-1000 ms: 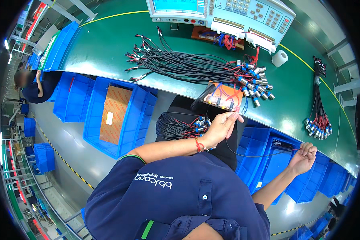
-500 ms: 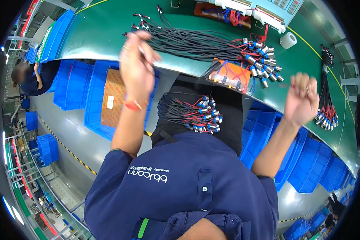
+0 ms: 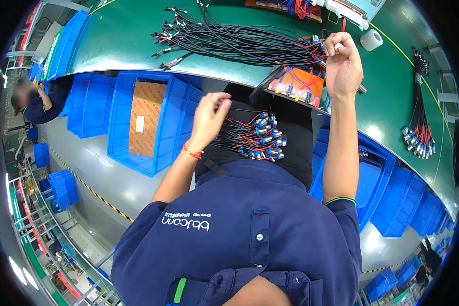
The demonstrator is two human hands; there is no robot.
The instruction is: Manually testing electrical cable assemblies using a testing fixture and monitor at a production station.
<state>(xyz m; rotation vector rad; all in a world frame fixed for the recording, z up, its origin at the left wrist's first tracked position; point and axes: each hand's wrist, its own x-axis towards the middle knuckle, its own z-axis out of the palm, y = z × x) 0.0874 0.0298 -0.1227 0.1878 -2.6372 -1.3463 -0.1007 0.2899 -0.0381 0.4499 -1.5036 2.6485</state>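
- Left hand point(image 3: 207, 122): fingers partly curled over the cable bundle point(image 3: 262, 136) on the lap point(image 3: 298, 164); grip cannot be confirmed.
- Right hand point(image 3: 344, 76): fingers curled near the connector end of the second bundle point(image 3: 250, 45), on the table point(image 3: 112, 53); grip cannot be confirmed.
- Hazard: overlapping leads could snag if one is pulled; shifting legs could spill the lap's bundle.
- Markings: white lettering on the shirt point(image 3: 229, 196).

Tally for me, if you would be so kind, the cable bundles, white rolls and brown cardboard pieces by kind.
Cable bundles: 3 (upper bundle, lower bundle, right bundle)
White roll: 1
Brown cardboard: 1
Total: 5
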